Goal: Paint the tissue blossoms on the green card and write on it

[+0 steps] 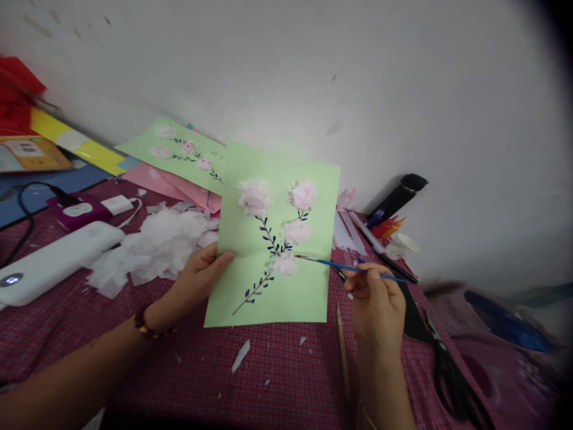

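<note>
My left hand (202,276) grips the left edge of a light green paper sheet (308,292) and tilts it up off the table. The sheet carries pink fluffy flowers and a stem with dark blue leaves. My right hand (375,298) pinches a thin blue paintbrush (344,267), its tip touching the sheet beside the lowest pink flower. A bracelet sits on my left wrist.
A red checked cloth (277,382) covers the table. A pile of white tissue scraps (156,245), a white device (54,260), a second green flower sheet (179,149), coloured papers, black scissors (452,376), a black bottle (396,197) and a wooden stick (344,352) lie around.
</note>
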Tool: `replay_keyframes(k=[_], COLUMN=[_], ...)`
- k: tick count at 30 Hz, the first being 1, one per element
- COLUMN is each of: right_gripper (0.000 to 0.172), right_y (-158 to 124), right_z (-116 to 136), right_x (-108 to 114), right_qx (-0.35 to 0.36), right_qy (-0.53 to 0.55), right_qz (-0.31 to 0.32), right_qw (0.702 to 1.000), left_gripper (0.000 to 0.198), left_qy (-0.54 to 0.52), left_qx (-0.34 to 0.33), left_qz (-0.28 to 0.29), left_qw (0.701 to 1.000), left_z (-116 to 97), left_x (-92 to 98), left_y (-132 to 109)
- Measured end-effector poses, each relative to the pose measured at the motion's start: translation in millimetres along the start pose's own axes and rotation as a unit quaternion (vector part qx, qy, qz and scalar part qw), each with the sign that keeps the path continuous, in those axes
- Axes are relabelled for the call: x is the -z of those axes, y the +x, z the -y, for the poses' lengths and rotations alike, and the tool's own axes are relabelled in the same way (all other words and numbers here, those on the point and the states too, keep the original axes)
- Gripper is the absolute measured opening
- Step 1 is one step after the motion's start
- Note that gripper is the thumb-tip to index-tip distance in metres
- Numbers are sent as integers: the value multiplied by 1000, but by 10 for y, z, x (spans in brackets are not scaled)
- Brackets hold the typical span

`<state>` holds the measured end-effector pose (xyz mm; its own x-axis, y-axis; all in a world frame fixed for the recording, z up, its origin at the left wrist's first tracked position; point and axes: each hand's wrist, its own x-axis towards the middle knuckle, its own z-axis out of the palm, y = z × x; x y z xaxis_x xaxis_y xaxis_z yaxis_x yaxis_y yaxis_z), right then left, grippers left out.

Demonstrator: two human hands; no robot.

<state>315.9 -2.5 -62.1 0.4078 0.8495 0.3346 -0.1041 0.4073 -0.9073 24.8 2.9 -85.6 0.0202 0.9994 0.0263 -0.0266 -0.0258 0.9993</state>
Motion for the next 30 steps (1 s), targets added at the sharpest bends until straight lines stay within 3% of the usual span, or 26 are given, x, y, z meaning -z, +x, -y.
replay_keyframes(k=[5,11,18,24,30], right_gripper=[14,13,12,13,11], right_y=[-21,16,12,18,18], right_z=[5,47,-23,33,-17], right_x=[-17,57,81,112,97], right_qx=[0,7,11,42,27], right_qy=[-26,14,-42,-28,-34], right_qz=[2,1,46,22,45], right_qw=[1000,1000,998,998,998], left_gripper=[33,33,34,35,34], left_qy=[-34,-53,-106,-104,-107], left_qx=[41,61,109,115,123], left_qz=[-8,-17,-26,-29,-28], left_qw=[999,997,988,988,986], left_z=[-9,-17,-67,-72,-32], left_x=[-9,-14,-78,-88,-63], left_y=[3,26,31,32,50])
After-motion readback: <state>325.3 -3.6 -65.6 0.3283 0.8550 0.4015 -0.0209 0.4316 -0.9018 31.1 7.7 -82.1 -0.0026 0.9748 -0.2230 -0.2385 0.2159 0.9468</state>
